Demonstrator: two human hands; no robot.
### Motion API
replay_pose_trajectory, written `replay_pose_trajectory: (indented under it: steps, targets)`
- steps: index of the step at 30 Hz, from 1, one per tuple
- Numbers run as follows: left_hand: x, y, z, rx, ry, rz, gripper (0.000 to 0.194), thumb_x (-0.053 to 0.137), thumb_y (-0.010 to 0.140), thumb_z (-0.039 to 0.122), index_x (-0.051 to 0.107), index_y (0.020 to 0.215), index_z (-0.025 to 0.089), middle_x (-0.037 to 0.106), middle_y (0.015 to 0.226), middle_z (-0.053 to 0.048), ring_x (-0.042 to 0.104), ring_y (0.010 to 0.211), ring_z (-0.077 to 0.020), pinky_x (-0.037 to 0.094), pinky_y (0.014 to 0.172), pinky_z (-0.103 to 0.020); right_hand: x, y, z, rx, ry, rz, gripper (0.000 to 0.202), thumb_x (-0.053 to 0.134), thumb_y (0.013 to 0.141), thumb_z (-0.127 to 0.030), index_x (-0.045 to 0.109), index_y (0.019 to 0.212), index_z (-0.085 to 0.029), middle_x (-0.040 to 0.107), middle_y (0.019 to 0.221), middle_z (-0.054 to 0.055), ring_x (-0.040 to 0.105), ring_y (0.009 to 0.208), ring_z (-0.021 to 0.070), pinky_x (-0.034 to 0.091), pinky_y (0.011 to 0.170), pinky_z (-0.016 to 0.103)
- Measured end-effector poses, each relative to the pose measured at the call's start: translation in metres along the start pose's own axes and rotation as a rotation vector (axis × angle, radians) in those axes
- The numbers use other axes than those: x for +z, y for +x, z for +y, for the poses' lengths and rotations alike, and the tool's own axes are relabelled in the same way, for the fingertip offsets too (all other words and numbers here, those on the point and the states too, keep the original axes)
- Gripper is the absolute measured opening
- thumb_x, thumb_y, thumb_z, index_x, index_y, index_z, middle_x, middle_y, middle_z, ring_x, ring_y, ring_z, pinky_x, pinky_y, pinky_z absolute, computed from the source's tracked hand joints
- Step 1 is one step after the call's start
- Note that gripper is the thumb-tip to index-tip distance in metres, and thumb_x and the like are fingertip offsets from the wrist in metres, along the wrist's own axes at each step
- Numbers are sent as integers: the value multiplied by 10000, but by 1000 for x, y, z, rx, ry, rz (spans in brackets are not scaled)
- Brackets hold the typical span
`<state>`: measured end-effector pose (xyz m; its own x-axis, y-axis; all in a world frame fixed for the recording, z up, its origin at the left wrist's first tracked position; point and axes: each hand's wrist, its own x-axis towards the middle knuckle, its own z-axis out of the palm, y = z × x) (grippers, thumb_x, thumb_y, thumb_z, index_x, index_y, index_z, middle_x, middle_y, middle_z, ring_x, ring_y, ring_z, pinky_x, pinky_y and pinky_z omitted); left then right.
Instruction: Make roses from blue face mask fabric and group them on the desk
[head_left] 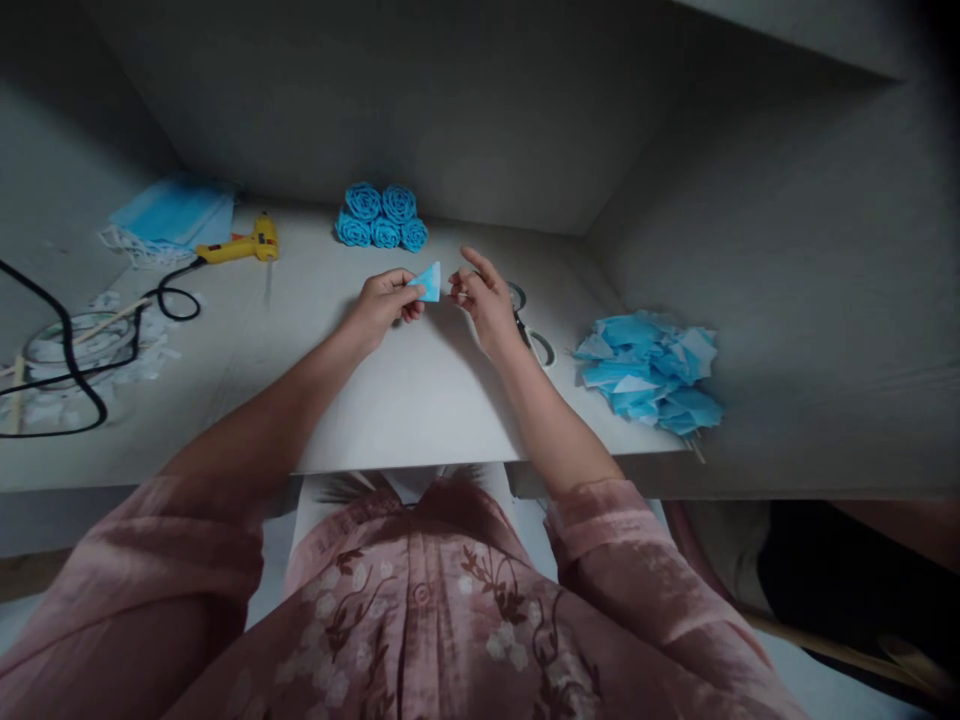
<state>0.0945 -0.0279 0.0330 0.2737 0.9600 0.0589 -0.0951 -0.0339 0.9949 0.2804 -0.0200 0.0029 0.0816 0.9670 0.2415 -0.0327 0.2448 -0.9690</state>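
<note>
Above the middle of the table, my left hand (388,305) pinches a small folded piece of blue mask fabric (427,284) with a pale edge. The piece narrows to a fan or triangle shape. Just right of it, apart from the fabric, is my right hand (482,300). Its index finger is raised, the other fingers are loosely bent, and I see nothing held in them. Scissors (538,345) lie on the table beneath my right wrist, partly hidden by it.
Several rolled blue rosettes (384,217) are stacked at the back. At left are blue face masks (176,215), a yellow glue gun (240,243) with a black cord, and a tape roll (79,345) among white scraps. Blue fabric pieces (649,370) are heaped at right by the side wall.
</note>
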Motion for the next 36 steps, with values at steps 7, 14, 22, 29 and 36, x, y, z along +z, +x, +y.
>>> replay_pose_trajectory:
  steps: [7, 14, 22, 29, 36]
  targets:
    - [3, -3, 0, -27, 39, -54, 147, 677, 829, 173, 583, 716, 180, 617, 571, 19, 519, 474, -73, 366, 471, -187, 2, -5, -8, -58, -29, -119, 474, 815, 822, -621, 758, 1094, -238, 754, 1051, 48, 689, 917, 161, 599, 828, 307]
    - [3, -4, 0, -17, 72, -76, 182, 698, 818, 154, 587, 675, 173, 612, 561, 18, 515, 464, -70, 361, 455, -191, 4, -6, -11, -195, -171, -92, 322, 761, 850, -531, 728, 931, -221, 720, 902, 14, 651, 850, 153, 547, 850, 315]
    - [4, -3, -1, -31, 46, -17, 205, 652, 843, 119, 574, 664, 179, 604, 542, 17, 509, 447, -67, 359, 449, -189, 3, -12, -22, -322, -334, -125, 269, 689, 921, -493, 767, 981, -244, 790, 1036, 44, 702, 979, 200, 560, 908, 353]
    - [2, -2, -3, -19, 75, -60, 203, 725, 835, 154, 584, 691, 176, 611, 565, 23, 518, 460, -60, 363, 455, -176, 0, -5, -9, -262, -231, -161, 552, 767, 879, -577, 651, 1321, -268, 751, 1064, 54, 689, 948, 196, 589, 860, 339]
    - [4, -5, -1, -15, 72, -89, 184, 686, 837, 121, 579, 700, 180, 607, 566, 23, 519, 469, -69, 363, 453, -185, 3, -12, -16, -345, -353, -140, 498, 719, 943, -485, 656, 1391, -278, 749, 1031, 43, 685, 944, 204, 581, 971, 382]
